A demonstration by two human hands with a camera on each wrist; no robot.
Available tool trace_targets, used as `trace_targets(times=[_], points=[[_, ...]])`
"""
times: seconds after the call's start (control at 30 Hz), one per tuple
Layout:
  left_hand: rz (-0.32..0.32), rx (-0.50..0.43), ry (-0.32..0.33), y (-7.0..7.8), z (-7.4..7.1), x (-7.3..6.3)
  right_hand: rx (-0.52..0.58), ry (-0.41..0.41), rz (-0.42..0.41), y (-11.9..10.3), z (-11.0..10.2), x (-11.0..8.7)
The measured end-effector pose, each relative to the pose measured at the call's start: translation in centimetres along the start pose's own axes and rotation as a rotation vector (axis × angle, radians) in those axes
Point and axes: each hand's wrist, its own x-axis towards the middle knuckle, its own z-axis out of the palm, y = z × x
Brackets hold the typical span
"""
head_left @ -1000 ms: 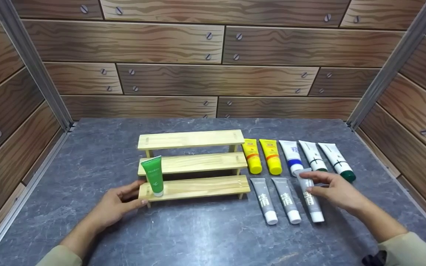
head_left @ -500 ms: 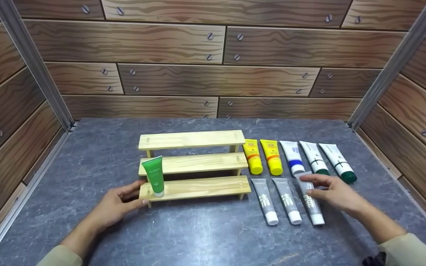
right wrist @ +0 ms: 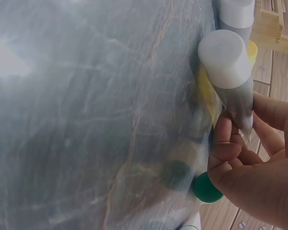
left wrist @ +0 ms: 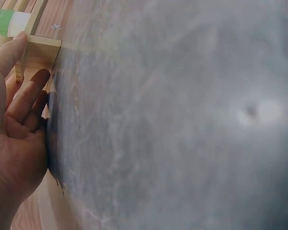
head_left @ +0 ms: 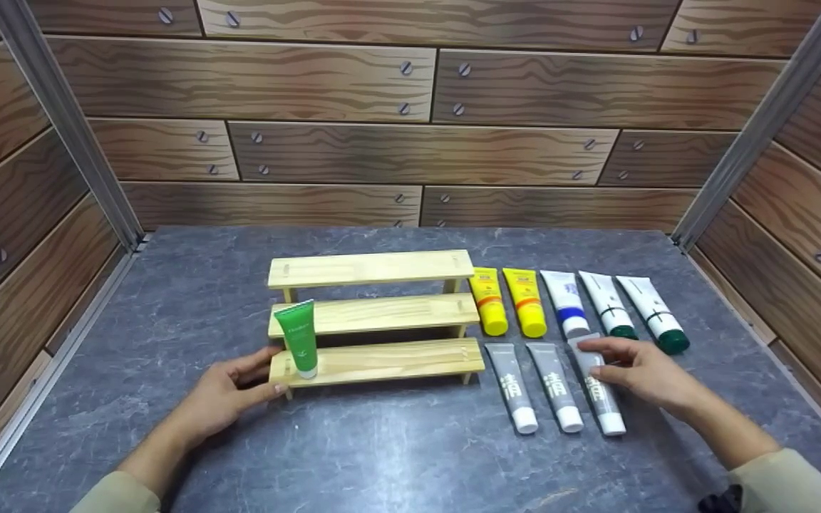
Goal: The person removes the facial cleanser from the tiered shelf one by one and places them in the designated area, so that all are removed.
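My left hand (head_left: 211, 395) holds the left end of a three-tier wooden display rack (head_left: 396, 362), thumb at the front corner of the lowest step and fingers behind it. On that step a green tube (head_left: 298, 340) stands upright on its white cap. At the right, my right hand (head_left: 649, 374) pinches the flat tail end of a grey tube (head_left: 604, 402), its white cap toward me. In the right wrist view the thumb and fingers lie on either side of the grey tube (right wrist: 237, 98). Two matching grey tubes (head_left: 512, 385) lie just left of it.
Behind the grey tubes lies a row of two yellow tubes (head_left: 524, 303), a white tube with a blue band (head_left: 564, 303) and two white tubes with green caps (head_left: 653, 313). The dark marbled tabletop (head_left: 382, 456) is enclosed by wood-patterned walls (head_left: 332, 149).
The grey tube in my right hand has shifted slightly toward me, the hand moving with it. My left hand and the rack keep their places.
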Motion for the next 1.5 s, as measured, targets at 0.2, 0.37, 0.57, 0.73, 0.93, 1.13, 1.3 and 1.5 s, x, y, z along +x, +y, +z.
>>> trace_targets(times=[0.2,0.37,0.57,0.73,0.93,1.13,1.3,1.5], points=[[-0.009,0.020,0.011,0.04,0.06,0.14,-0.025,0.000,0.014,0.60,0.10,0.24],[-0.015,0.024,0.012,0.10,0.01,0.13,-0.036,0.006,0.028,0.74,0.16,0.31],[-0.016,0.030,0.010,0.27,-0.12,-0.01,-0.043,0.002,0.035,0.40,0.14,0.32],[-0.013,0.036,0.007,0.25,-0.14,-0.01,-0.042,0.008,0.035,0.51,0.08,0.35],[-0.001,0.010,0.003,0.05,-0.09,0.03,-0.039,0.012,0.043,0.71,-0.10,0.39],[-0.014,0.004,0.007,-0.04,-0.04,0.02,-0.045,0.011,0.071,0.73,-0.19,0.37],[-0.015,0.015,0.012,0.01,-0.04,0.04,-0.055,0.013,0.080,0.72,-0.28,0.27],[-0.019,0.030,0.015,0.07,-0.03,-0.03,-0.046,0.006,0.090,0.86,-0.42,0.29]])
